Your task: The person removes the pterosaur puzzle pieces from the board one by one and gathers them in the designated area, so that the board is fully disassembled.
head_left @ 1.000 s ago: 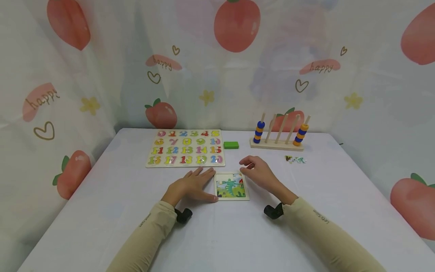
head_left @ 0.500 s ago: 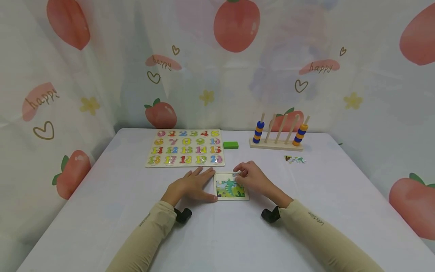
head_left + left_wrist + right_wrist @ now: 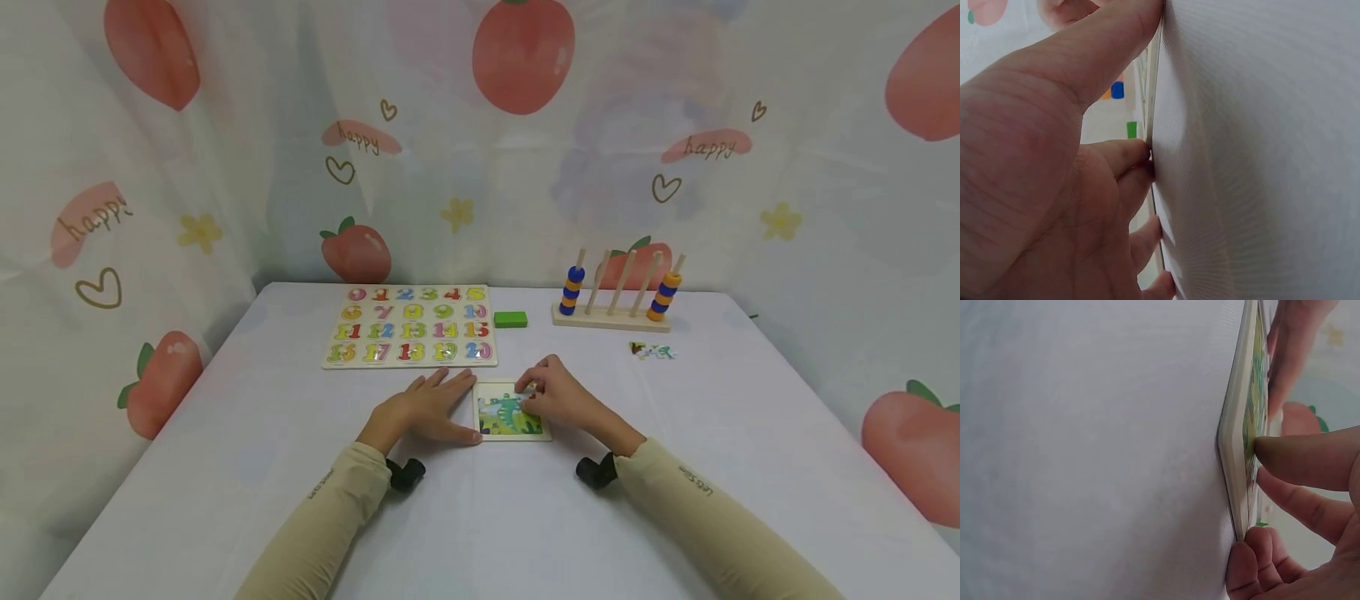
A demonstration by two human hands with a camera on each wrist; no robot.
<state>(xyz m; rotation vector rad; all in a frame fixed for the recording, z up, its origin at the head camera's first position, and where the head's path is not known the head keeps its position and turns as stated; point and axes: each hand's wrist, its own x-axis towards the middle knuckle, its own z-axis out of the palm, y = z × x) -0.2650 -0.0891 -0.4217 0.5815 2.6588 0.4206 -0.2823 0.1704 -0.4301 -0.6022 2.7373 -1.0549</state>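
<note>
In the head view, a small square jigsaw puzzle in a pale wooden tray (image 3: 517, 439) lies at the table's middle, showing a green dinosaur picture (image 3: 506, 417). Its upper left part looks pale and bare. My left hand (image 3: 420, 412) lies with fingers spread, the thumb and a fingertip touching the tray's left edge. Over the upper right of the picture, my right hand (image 3: 558, 396) pinches what seems to be a puzzle piece, mostly hidden by the fingers. In the right wrist view, the thumb (image 3: 1304, 456) and index fingertip touch the picture, while other fingers curl by the tray's edge.
Several loose puzzle pieces (image 3: 652, 351) lie at the right. Behind the tray are a number board (image 3: 393, 363), a green block (image 3: 510, 320) and a peg stand (image 3: 611, 320) with blue and orange beads. A fruit-print curtain (image 3: 525, 192) encloses the table.
My right hand has moved left and slightly down from the tray's right edge onto the upper right of the picture. The left hand has stayed put.
</note>
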